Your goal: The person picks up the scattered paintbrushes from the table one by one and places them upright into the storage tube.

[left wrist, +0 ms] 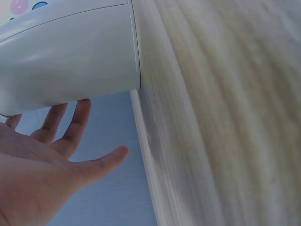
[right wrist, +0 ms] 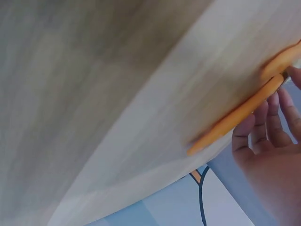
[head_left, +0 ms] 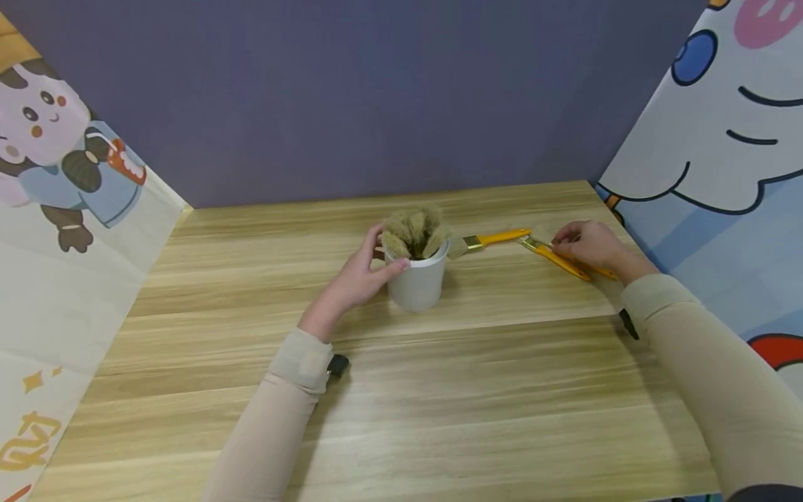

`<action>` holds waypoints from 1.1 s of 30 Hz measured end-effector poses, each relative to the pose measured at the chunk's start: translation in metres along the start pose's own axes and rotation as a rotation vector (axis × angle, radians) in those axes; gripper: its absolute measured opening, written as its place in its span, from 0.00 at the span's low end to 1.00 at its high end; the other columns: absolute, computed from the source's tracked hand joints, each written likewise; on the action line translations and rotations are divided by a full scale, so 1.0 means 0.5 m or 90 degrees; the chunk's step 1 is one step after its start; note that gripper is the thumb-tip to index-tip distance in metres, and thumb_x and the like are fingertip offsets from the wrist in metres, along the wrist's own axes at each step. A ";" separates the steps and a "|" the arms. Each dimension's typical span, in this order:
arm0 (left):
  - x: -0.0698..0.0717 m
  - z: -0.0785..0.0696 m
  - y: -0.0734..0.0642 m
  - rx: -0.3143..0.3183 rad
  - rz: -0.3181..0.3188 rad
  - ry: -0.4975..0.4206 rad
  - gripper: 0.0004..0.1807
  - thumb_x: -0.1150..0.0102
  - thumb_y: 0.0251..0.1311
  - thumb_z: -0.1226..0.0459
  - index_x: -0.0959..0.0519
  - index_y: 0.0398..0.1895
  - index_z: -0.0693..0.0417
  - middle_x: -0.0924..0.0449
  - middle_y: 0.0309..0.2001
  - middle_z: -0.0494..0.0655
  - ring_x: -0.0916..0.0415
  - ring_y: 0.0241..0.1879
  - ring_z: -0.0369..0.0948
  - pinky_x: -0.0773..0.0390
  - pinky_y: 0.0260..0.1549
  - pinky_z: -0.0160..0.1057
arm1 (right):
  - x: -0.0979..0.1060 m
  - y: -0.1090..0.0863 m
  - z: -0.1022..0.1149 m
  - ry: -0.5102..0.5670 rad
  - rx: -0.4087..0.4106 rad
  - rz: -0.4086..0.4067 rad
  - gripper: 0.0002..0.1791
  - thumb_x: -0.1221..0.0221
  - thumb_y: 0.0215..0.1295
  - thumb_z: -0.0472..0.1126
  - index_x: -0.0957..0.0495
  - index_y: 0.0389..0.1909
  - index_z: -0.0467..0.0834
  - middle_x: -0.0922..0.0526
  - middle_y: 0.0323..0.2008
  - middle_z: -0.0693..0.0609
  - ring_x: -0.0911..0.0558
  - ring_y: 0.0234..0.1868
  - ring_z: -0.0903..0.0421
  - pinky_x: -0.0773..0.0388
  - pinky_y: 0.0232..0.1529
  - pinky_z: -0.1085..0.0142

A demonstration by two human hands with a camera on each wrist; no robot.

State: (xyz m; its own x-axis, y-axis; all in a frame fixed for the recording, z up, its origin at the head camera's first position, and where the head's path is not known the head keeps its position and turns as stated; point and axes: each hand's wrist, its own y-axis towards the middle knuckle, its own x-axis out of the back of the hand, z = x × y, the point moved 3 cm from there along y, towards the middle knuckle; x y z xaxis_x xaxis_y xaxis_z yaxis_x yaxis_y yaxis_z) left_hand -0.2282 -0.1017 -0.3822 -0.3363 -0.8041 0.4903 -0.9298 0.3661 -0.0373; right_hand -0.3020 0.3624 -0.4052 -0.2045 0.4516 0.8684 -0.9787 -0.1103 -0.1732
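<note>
A white cup stands upright on the table with several paintbrushes in it, bristles up. My left hand holds the cup from its left side, thumb at the rim; in the left wrist view, fingertips touch the cup wall. At the right, my right hand pinches a paintbrush near its metal band; its orange handle slants along the tabletop in the right wrist view. Another brush lies beside it, and a third brush lies between the cup and these two.
The wooden table meets a dark blue-grey panel at the back. Cartoon-printed panels rise on the left and the right, the right one close to my right hand.
</note>
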 end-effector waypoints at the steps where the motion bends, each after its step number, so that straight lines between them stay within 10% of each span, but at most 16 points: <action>1: 0.000 0.001 0.000 0.002 0.000 -0.001 0.52 0.38 0.73 0.42 0.59 0.88 0.40 0.43 0.82 0.60 0.34 0.76 0.57 0.29 0.72 0.66 | 0.000 0.000 0.000 0.000 0.000 -0.001 0.23 0.38 0.76 0.53 0.19 0.57 0.37 0.17 0.50 0.39 0.19 0.49 0.44 0.23 0.43 0.59; 12: -0.005 0.010 0.007 -0.005 0.004 0.002 0.51 0.38 0.72 0.42 0.57 0.88 0.39 0.40 0.80 0.59 0.33 0.75 0.56 0.30 0.73 0.66 | 0.001 0.002 0.006 -0.024 0.015 0.013 0.25 0.36 0.74 0.51 0.20 0.57 0.33 0.16 0.51 0.34 0.18 0.47 0.43 0.21 0.46 0.54; 20: 0.001 0.005 0.003 0.003 -0.003 0.000 0.52 0.37 0.72 0.42 0.57 0.88 0.40 0.41 0.80 0.59 0.33 0.75 0.56 0.28 0.71 0.66 | 0.076 -0.001 0.061 -0.025 0.053 -0.080 0.24 0.39 0.76 0.53 0.19 0.54 0.34 0.14 0.47 0.35 0.19 0.36 0.51 0.25 0.34 0.62; 33: 0.001 0.005 0.005 0.000 -0.005 -0.004 0.51 0.38 0.72 0.42 0.57 0.88 0.40 0.40 0.80 0.59 0.33 0.75 0.56 0.28 0.72 0.66 | 0.204 -0.113 0.375 0.250 0.172 -0.266 0.09 0.35 0.73 0.50 0.19 0.48 0.53 0.18 0.39 0.69 0.21 0.45 0.66 0.31 0.46 0.69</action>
State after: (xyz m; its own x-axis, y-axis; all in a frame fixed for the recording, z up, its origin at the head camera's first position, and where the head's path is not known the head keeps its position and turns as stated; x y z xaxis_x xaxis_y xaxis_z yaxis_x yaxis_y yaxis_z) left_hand -0.2309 -0.1025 -0.3841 -0.3304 -0.8096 0.4852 -0.9322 0.3604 -0.0333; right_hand -0.2642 0.2486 -0.2199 0.1524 0.7900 0.5938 -0.9489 -0.0509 0.3113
